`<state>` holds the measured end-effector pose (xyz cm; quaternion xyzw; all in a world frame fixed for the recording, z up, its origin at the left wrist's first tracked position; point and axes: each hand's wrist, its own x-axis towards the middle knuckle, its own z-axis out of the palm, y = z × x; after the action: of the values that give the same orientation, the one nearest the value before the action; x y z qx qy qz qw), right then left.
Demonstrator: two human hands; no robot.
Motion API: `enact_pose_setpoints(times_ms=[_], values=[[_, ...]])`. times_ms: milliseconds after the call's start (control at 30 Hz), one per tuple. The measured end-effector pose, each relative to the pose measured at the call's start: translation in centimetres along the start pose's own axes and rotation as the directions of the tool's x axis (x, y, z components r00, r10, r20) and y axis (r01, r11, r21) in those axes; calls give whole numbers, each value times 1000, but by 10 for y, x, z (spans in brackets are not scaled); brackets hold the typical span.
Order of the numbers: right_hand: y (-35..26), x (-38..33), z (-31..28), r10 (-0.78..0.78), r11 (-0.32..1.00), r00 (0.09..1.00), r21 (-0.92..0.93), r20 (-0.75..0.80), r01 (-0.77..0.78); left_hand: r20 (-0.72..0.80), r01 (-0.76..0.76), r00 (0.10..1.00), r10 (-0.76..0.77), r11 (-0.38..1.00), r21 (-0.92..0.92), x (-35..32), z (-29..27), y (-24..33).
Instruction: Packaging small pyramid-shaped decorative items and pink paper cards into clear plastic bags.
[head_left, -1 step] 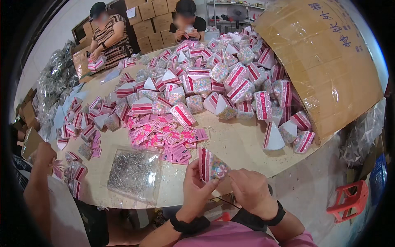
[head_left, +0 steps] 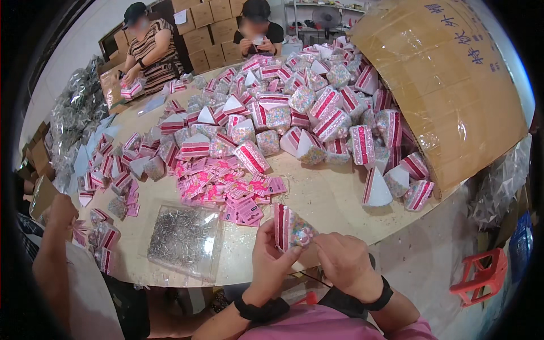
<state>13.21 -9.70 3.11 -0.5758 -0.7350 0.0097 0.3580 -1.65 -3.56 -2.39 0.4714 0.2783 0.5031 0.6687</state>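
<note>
A toy cake slice (head_left: 294, 228) with pink-and-white layers and a speckled, glittery face is in my left hand (head_left: 270, 263), above the table's near edge. The thumb presses its lower side and the fingers wrap behind it. At its right corner my right hand (head_left: 350, 265) is closed in a pinch. Whatever lies between those fingertips is too small or hidden to make out. Just beyond my hands lies a heap of pink printed cards (head_left: 224, 184). To the left of my hands sits a clear tray (head_left: 214, 249) of small metal pins or hooks (head_left: 178, 235).
A big pile of cake slices (head_left: 277, 119) covers the far table (head_left: 328, 187), spilling from a tipped cardboard box (head_left: 447, 85). Two people work across the table; another person's arm (head_left: 56, 249) is close at left. A red stool (head_left: 480, 275) stands at right.
</note>
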Motion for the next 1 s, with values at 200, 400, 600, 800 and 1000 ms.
enact_pose_setpoints(times_ms=[200, 400, 600, 800, 1000], values=[[2, 1, -1, 2, 1000, 1000, -7, 28, -1, 15, -38, 999, 38, 999, 36, 0, 2, 3], [3, -1, -1, 6, 1000, 999, -22, 44, -5, 16, -64, 998, 63, 995, 79, 0, 2, 2], [1, -2, -1, 6, 1000, 998, -22, 57, -5, 6, -71, 997, 71, 993, 99, -2, 3, 2], [4, -5, 0, -1, 1000, 998, 0, 63, 1, 15, -38, 999, 37, 997, 71, -4, 2, 2], [5, -6, 0, 17, 1000, 998, -22, 67, -16, 9, 13, 1000, -13, 999, 35, -4, 1, 0]])
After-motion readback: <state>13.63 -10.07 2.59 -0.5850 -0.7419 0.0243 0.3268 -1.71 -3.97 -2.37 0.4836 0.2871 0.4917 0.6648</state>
